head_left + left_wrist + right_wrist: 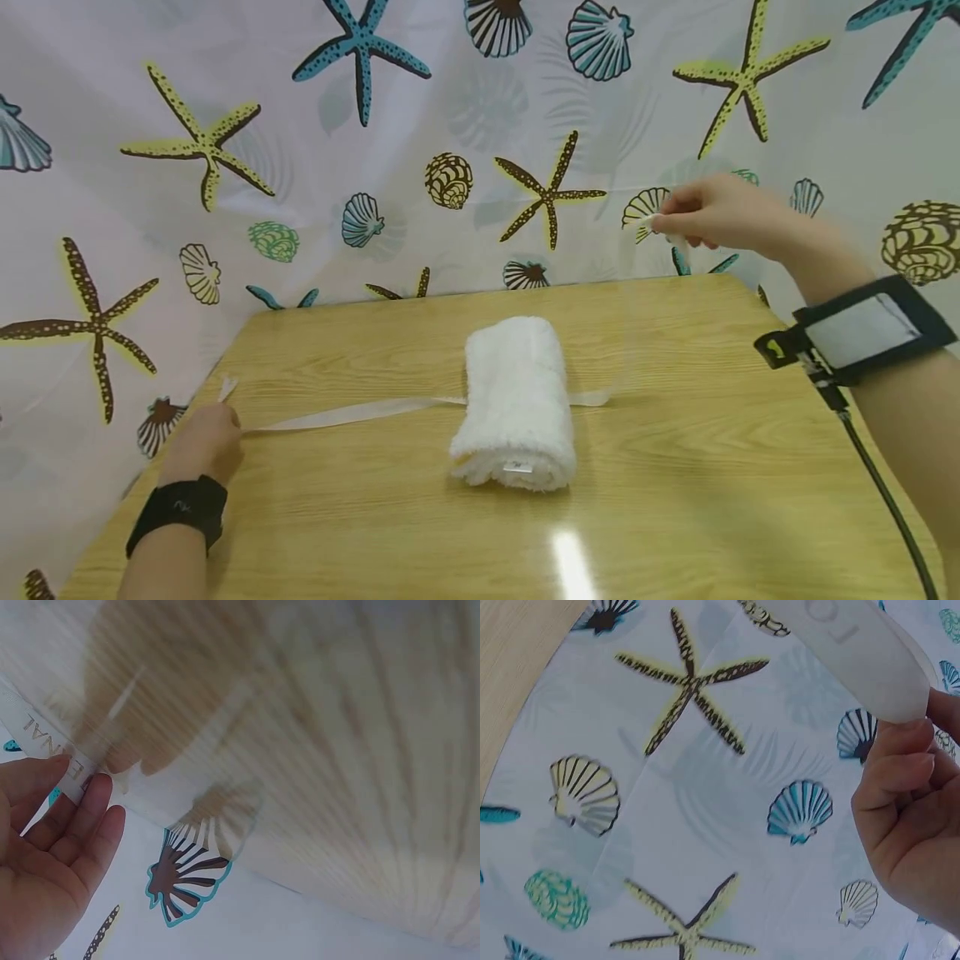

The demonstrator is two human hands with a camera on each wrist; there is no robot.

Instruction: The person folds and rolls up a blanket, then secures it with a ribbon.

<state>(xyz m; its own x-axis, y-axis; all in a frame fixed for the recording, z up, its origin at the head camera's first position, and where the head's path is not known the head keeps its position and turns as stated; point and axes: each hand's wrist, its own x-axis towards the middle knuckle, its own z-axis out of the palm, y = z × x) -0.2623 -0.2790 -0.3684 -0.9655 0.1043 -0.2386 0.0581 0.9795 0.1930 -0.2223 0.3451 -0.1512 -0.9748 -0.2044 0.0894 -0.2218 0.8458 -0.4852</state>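
the left hand (201, 446) sits nearest, at about eight o'clock on the wooden table (675, 500), by the left edge. its fingers lie fairly straight and close together, tips pressing one end of a sheer ribbon (352, 412) flat to the wood; the left wrist view shows printed letters on the ribbon (52, 746) under those fingertips (94, 796).

from there the ribbon runs towards three o'clock, passes under a rolled white towel (516, 402) at the table's centre, and shows again as a short stub on the towel's right side. the towel's long axis runs six to twelve o'clock, one open end facing the viewer, so the ribbon crosses it roughly at a right angle near its middle.

farthest, at about two o'clock and raised well above the table, the right hand (716, 215) pinches the ribbon's other end between thumb and curled fingers; the right wrist view shows the ribbon (855, 652) clamped at the fingertips (900, 761). the span between stub and hand is too sheer to trace.

to do this well, i judge the left fingertips should stay pressed down so the end does not slide, while the right hand takes up slack evenly, keeping the band flat, untwisted and centred on the roll.
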